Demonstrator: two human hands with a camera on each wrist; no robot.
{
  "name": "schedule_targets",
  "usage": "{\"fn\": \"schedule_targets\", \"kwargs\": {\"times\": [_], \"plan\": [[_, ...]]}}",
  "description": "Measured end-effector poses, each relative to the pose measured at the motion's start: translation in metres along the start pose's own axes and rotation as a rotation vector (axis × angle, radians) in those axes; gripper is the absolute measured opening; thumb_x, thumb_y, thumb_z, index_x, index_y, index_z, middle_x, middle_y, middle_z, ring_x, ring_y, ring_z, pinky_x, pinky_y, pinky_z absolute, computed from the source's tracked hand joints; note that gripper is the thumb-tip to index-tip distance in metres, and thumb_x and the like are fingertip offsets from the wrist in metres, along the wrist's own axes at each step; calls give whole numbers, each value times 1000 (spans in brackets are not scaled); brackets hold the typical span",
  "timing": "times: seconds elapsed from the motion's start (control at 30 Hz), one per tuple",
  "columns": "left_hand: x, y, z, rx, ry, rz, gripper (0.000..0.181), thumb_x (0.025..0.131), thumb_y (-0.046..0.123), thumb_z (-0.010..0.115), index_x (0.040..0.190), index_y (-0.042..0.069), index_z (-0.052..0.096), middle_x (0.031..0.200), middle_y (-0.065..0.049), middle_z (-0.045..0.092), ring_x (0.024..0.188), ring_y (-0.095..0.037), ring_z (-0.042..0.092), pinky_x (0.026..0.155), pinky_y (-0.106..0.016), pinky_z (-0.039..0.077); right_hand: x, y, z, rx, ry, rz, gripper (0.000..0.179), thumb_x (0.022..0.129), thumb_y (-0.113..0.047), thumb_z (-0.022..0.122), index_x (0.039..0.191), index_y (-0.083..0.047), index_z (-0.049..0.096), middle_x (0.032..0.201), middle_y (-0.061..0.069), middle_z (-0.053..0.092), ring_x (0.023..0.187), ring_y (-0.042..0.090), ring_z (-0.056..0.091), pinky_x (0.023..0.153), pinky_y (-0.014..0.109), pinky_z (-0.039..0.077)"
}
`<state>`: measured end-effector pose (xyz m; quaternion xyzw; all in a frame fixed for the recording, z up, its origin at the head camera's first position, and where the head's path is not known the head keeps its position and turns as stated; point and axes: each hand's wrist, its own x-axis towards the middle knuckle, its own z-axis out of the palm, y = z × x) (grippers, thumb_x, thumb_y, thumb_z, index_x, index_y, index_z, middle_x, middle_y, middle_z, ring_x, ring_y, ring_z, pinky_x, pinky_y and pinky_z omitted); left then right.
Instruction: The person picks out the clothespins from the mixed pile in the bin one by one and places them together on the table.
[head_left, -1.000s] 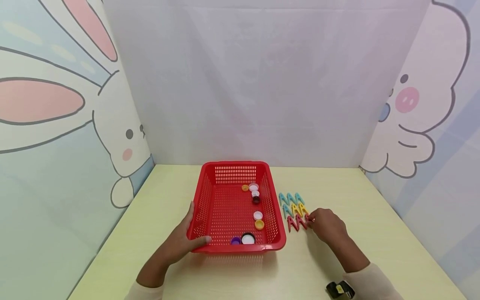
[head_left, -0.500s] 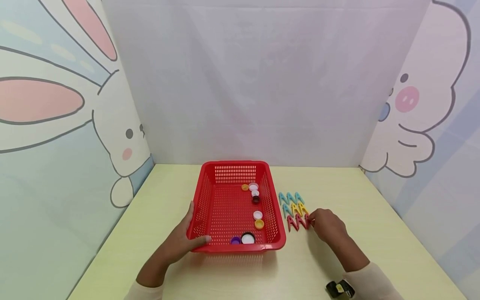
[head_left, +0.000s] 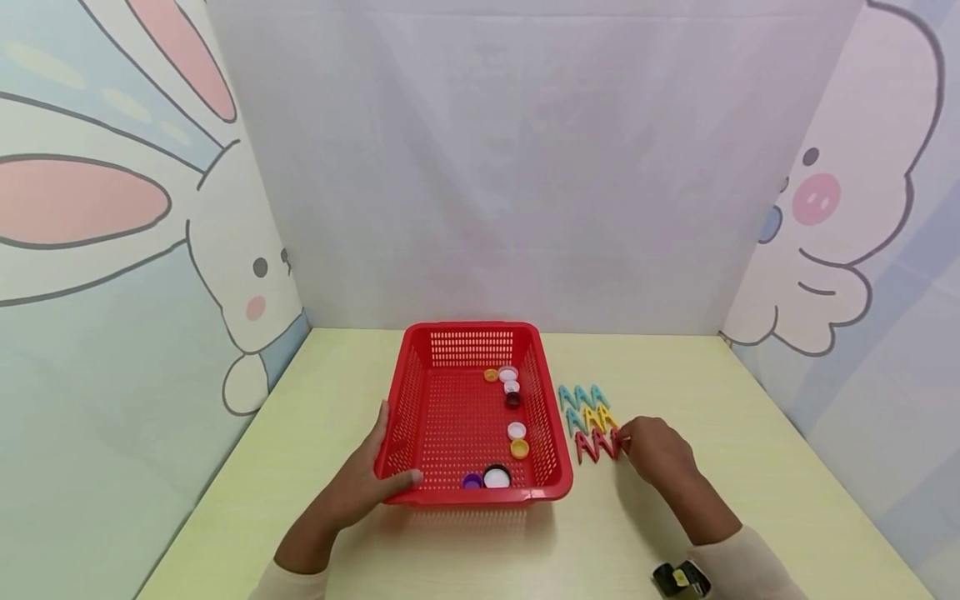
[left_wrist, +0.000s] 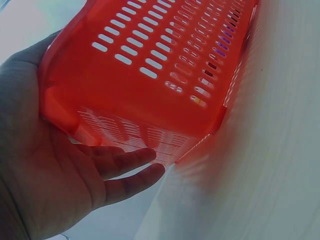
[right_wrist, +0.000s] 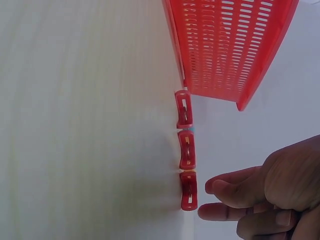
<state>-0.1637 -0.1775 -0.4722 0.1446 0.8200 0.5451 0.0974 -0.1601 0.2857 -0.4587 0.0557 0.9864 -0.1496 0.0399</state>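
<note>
My left hand (head_left: pixel 358 486) holds the front left corner of a red plastic basket (head_left: pixel 491 497), thumb over the rim and fingers along the outside. In the left wrist view its fingers (left_wrist: pixel 132 172) lie against the corner of the perforated basket wall (left_wrist: pixel 125 80). Beside the basket, my right hand (head_left: pixel 660 454) has its fingertips right at the rightmost red clothespin (head_left: pixel 616 443). The right wrist view shows a small gap between those fingers (right_wrist: pixel 220 211) and the clothespin (right_wrist: pixel 189 191). Two more red clothespins (head_left: pixel 592 447) stand in the same row.
Behind the red row stand yellow clothespins (head_left: pixel 600 417) and blue clothespins (head_left: pixel 583 397), in rows close to the basket's right side. Several bottle caps lie inside the basket, among them a purple cap (head_left: pixel 472 482) and a white cap (head_left: pixel 516 431). Printed fabric walls surround the pale table (head_left: pixel 675 375).
The rightmost red clothespin, partly behind my right fingertips a second ago, now stands in line with the other two red ones. My left hand and the basket have stayed in place.
</note>
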Motion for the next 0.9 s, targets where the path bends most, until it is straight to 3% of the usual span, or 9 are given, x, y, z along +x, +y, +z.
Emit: {"fn": "schedule_targets", "kwargs": {"times": [0.27,0.53,0.77,0.9], "plan": [[-2,-3,-2,76,35,92,113,101,49,71,177,18,-5,169,-23,39,137,-37,60,94,-41,68,1,-3,-4,12,34,15,30,98,-6,74,127,-2,80,112,19,82,80,21,68,55,34,56],[-3,-2,-1,54,109,82,83,114,46,45,177,24,-3,177,-21,32,154,-52,48,108,-58,61,-2,-4,-6,5,59,29,42,97,-16,82,135,-1,75,135,28,73,83,23,69,54,34,53],[-4,-1,-5,201,229,100,74,116,44,36,177,14,6,177,-24,29,162,-57,28,119,-80,39,-6,-4,-10,4,54,19,58,92,-21,88,143,0,70,131,27,71,79,23,61,56,35,51],[-5,-5,-10,367,300,54,71,118,44,35,176,8,15,177,-29,26,162,-59,25,120,-87,28,-11,-3,-9,-53,80,-41,67,88,-30,92,143,0,69,130,28,68,96,36,68,65,50,61]]}}
